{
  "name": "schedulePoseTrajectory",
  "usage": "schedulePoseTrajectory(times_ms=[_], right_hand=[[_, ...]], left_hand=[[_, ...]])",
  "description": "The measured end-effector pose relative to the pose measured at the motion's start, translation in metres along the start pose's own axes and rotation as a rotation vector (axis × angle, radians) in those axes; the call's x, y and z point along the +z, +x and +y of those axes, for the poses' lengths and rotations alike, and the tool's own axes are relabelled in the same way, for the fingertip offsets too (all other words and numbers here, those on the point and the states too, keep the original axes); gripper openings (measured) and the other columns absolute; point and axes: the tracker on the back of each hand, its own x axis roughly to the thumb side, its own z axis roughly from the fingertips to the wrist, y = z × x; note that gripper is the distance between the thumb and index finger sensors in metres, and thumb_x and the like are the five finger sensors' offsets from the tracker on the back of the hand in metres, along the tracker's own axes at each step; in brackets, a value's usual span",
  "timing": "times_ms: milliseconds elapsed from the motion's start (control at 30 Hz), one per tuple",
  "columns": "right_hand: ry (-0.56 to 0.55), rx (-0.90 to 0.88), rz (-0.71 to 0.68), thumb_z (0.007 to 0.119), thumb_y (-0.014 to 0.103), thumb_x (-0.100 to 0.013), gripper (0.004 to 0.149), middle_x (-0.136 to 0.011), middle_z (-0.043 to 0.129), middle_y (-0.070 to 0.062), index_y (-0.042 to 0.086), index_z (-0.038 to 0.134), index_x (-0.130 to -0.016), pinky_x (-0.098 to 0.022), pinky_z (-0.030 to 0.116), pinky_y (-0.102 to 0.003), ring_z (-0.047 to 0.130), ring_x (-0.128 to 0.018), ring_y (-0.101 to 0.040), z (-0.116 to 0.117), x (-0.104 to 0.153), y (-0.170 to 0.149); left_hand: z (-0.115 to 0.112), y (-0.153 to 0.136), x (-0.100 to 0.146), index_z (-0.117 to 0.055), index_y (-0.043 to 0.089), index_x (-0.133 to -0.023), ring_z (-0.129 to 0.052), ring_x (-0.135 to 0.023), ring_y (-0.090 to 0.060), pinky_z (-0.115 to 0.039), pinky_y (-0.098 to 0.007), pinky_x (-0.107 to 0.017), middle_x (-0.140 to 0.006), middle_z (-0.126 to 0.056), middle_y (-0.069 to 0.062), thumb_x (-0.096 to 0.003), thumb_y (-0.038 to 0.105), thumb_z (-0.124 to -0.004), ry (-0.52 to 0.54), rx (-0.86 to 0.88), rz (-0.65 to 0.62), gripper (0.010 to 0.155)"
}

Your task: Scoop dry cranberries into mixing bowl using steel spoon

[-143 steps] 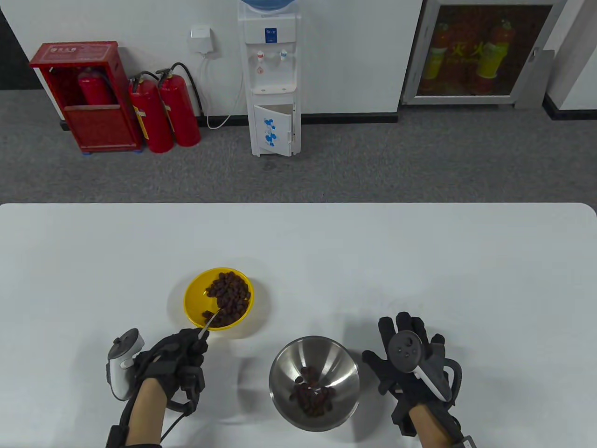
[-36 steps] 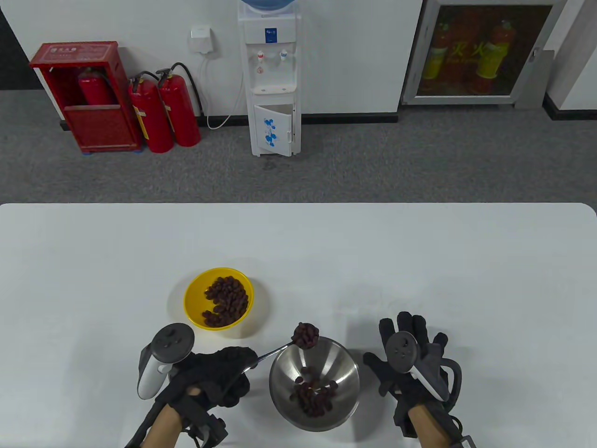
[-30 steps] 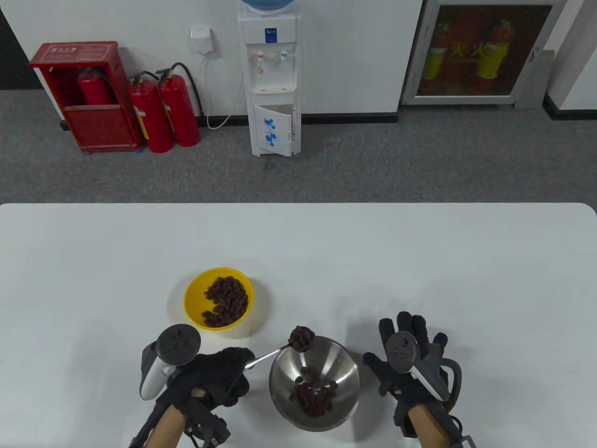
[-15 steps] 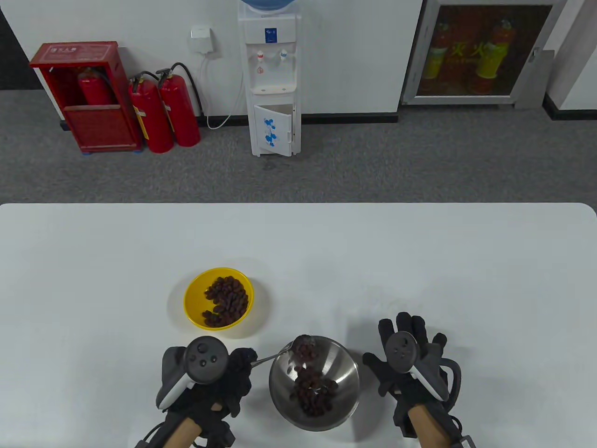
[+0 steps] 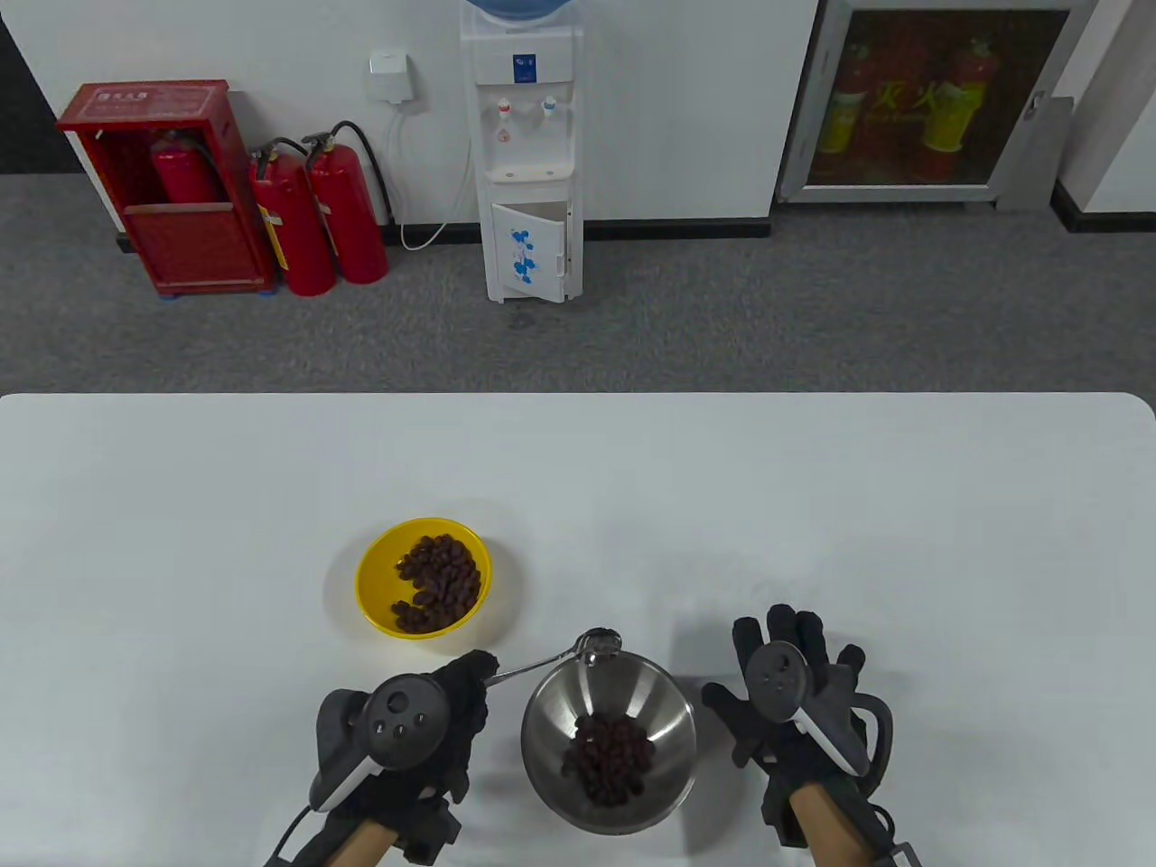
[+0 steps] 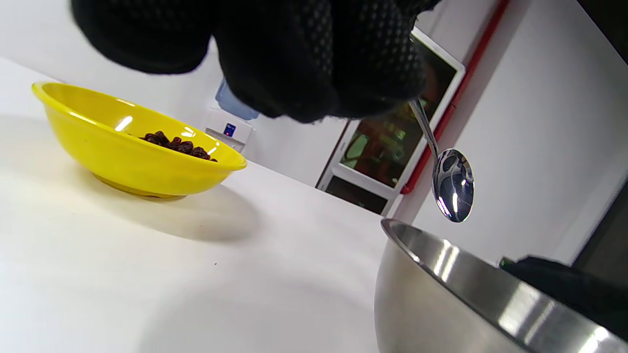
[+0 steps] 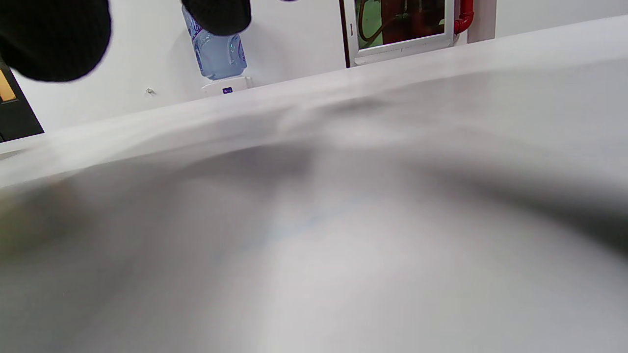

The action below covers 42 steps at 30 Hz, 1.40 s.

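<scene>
My left hand (image 5: 452, 700) grips the handle of the steel spoon (image 5: 598, 644). The spoon's empty bowl is tipped over the far rim of the steel mixing bowl (image 5: 668, 713); the left wrist view shows it bare and shiny (image 6: 452, 185) just above that rim (image 6: 471, 279). Dry cranberries (image 5: 610, 757) lie in a heap at the mixing bowl's bottom. A yellow bowl (image 5: 372, 587) with more cranberries (image 5: 440, 581) stands behind and left of it, and shows in the left wrist view (image 6: 122, 152). My right hand (image 5: 795, 695) rests flat on the table, right of the mixing bowl, holding nothing.
The white table (image 5: 813, 506) stretches far behind the bowls and to both sides. Its far edge runs across the middle of the table view. The right wrist view shows only blurred table surface (image 7: 343, 220).
My left hand carried a loaded spoon from the yellow bowl to the mixing bowl and tipped it. The cranberries fell in and the spoon is now empty. The right hand stayed still.
</scene>
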Motion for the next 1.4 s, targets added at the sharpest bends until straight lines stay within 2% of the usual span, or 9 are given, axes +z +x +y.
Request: schedulePoseTrajectory(times_ms=[167,300,367,500,733,800,867,1033,1400], right_hand=[[-0.001,-0.002,-0.002,0.069,0.074,-0.038,0.084,-0.114,0.011,0.004,0.039,0.038,-0.108,-0.070,0.012,-0.070,0.012,-0.110,-0.027,0.000,0.000,0.000],[0.000,-0.002,-0.004,0.069,0.074,-0.038,0.084,-0.114,0.011,0.004,0.039,0.038,-0.108,-0.070,0.013,-0.070,0.012,-0.110,-0.027,0.000,0.000,0.000],[0.000,-0.003,-0.004,0.069,0.074,-0.038,0.084,-0.114,0.012,0.004,0.039,0.038,-0.108,-0.070,0.012,-0.070,0.012,-0.110,-0.027,0.000,0.000,0.000],[0.000,-0.002,-0.003,0.069,0.074,-0.038,0.084,-0.114,0.011,0.004,0.039,0.038,-0.107,-0.070,0.013,-0.070,0.012,-0.110,-0.027,0.000,0.000,0.000],[0.000,-0.002,-0.004,0.069,0.074,-0.038,0.084,-0.114,0.012,0.004,0.039,0.038,-0.107,-0.070,0.013,-0.070,0.012,-0.110,-0.027,0.000,0.000,0.000],[0.001,-0.005,-0.004,0.069,0.074,-0.038,0.084,-0.114,0.012,0.004,0.039,0.038,-0.108,-0.070,0.013,-0.070,0.012,-0.110,-0.027,0.000,0.000,0.000],[0.001,-0.003,-0.004,0.069,0.074,-0.038,0.084,-0.114,0.012,0.004,0.039,0.038,-0.107,-0.070,0.013,-0.070,0.012,-0.110,-0.027,0.000,0.000,0.000],[0.002,-0.006,-0.007,0.069,0.074,-0.038,0.084,-0.114,0.012,0.004,0.039,0.038,-0.107,-0.070,0.013,-0.070,0.012,-0.110,-0.027,0.001,0.000,0.000],[0.034,-0.069,0.000,0.069,0.073,-0.038,0.083,-0.115,0.015,0.003,0.038,0.040,-0.108,-0.070,0.015,-0.070,0.016,-0.110,-0.028,0.002,-0.002,-0.003]], left_hand=[[0.007,-0.032,-0.005,-0.064,0.023,-0.093,-0.098,-0.032,-0.017,-0.084,-0.042,-0.037,-0.061,-0.096,0.009,-0.0487,0.040,-0.060,0.059,0.190,0.108,0.047],[0.015,-0.053,-0.005,-0.064,0.023,-0.093,-0.097,-0.032,-0.017,-0.084,-0.042,-0.036,-0.062,-0.095,0.008,-0.0489,0.040,-0.061,0.145,0.208,0.191,0.048],[0.022,-0.058,-0.003,-0.064,0.024,-0.093,-0.097,-0.032,-0.017,-0.084,-0.042,-0.037,-0.062,-0.095,0.008,-0.0488,0.040,-0.061,0.219,0.154,0.208,0.047],[0.034,-0.064,0.000,-0.064,0.025,-0.094,-0.097,-0.032,-0.016,-0.085,-0.041,-0.036,-0.061,-0.095,0.009,-0.0489,0.040,-0.061,0.335,-0.074,0.234,0.048],[0.035,-0.077,0.000,-0.065,0.026,-0.093,-0.098,-0.032,-0.017,-0.085,-0.042,-0.037,-0.061,-0.096,0.010,-0.0487,0.039,-0.062,0.386,-0.289,0.298,0.047],[0.034,-0.076,-0.001,-0.065,0.026,-0.093,-0.098,-0.033,-0.018,-0.085,-0.042,-0.038,-0.062,-0.096,0.009,-0.0487,0.039,-0.062,0.430,-0.418,0.277,0.047],[0.034,-0.074,-0.003,-0.065,0.027,-0.093,-0.099,-0.033,-0.016,-0.086,-0.041,-0.039,-0.062,-0.095,0.011,-0.0487,0.039,-0.061,0.439,-0.539,0.277,0.046],[0.026,-0.071,-0.010,-0.065,0.027,-0.093,-0.099,-0.035,-0.016,-0.086,-0.041,-0.041,-0.064,-0.095,0.011,-0.0487,0.039,-0.061,0.432,-0.669,0.256,0.046],[0.012,-0.073,-0.033,-0.066,0.029,-0.093,-0.100,-0.037,-0.017,-0.086,-0.042,-0.043,-0.064,-0.096,0.011,-0.0487,0.039,-0.062,0.371,-0.822,0.271,0.046]])
